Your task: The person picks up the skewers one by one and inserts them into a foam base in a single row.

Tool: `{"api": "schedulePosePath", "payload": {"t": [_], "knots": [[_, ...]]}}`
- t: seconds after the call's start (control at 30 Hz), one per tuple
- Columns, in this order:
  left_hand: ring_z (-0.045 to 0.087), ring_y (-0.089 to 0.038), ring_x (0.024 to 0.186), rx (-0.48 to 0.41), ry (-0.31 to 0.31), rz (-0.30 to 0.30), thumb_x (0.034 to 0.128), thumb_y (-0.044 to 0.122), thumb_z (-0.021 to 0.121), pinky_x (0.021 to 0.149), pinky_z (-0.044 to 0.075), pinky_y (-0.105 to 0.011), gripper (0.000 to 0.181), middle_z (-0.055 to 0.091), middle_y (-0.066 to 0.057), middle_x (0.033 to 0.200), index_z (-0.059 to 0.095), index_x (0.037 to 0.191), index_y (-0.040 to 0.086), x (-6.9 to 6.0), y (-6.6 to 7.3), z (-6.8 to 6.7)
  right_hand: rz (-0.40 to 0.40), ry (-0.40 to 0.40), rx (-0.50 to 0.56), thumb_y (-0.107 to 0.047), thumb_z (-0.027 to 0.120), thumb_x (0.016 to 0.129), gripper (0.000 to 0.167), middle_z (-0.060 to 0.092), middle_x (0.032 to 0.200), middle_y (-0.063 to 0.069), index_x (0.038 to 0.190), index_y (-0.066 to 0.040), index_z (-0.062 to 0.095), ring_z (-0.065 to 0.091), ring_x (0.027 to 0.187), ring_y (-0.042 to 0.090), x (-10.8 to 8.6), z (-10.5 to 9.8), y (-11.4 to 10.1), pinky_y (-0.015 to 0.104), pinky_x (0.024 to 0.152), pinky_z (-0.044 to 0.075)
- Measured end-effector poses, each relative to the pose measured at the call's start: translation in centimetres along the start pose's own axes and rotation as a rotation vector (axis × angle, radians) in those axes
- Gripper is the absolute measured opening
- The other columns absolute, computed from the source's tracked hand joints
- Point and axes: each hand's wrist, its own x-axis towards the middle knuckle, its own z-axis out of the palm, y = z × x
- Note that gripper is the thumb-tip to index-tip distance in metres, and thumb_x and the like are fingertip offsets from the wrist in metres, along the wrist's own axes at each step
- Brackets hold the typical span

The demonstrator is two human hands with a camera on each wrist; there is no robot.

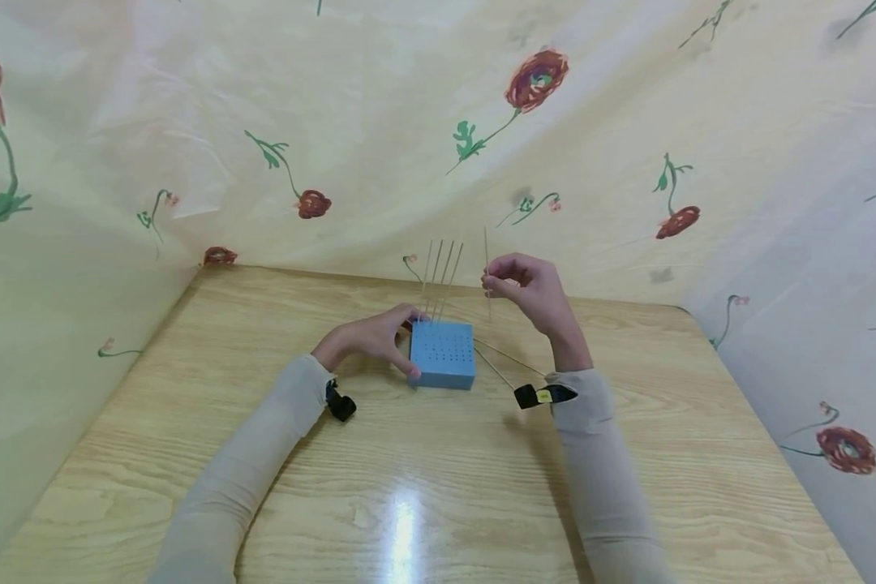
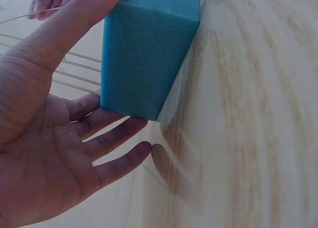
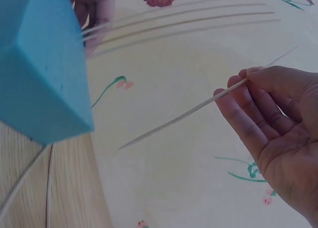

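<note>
Looked forward and down from the head, well back, across the table [image 1: 474, 478], catching the block [image 1: 443, 357] near the centre and the flowered cloth [image 1: 387, 97] along the top. Peered from the left wrist at close range, rolled sideways, past the left hand [image 2: 59, 138] at left to the block's side at top centre. Faced from the right wrist, also near and tilted, toward the right hand [image 3: 293, 146] at right, with the block at upper left. Shared the block and sticks [image 3: 198, 23] across all three views.
</note>
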Motion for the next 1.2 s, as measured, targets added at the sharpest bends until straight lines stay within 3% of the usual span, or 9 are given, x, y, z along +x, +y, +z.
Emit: {"api": "schedulePosePath", "payload": {"t": [0.3,1.2], "knots": [[0.038,-0.032,0.142,-0.002,-0.009,0.012,0.0761,0.027,0.092,0.118,0.036,-0.047,0.102,0.033,-0.013,0.155,0.029,0.154,0.007,0.3,0.1,0.0,-0.038,0.042,0.099,-0.001,0.07,0.094,0.018,0.07,0.093,0.004,0.106,0.011,0.066,0.07,0.085,0.012,0.2,1.5,-0.3,0.029,0.079,0.062],[0.037,-0.033,0.143,-0.011,0.0,0.013,0.0764,0.027,0.092,0.121,0.032,-0.048,0.102,0.032,-0.013,0.155,0.029,0.153,0.008,0.3,-0.5,0.0,-0.072,0.062,0.16,0.003,0.067,0.095,0.017,0.07,0.098,0.007,0.107,0.014,0.063,0.068,0.09,0.014,0.5,4.1,0.9,0.027,0.081,0.061]]}}
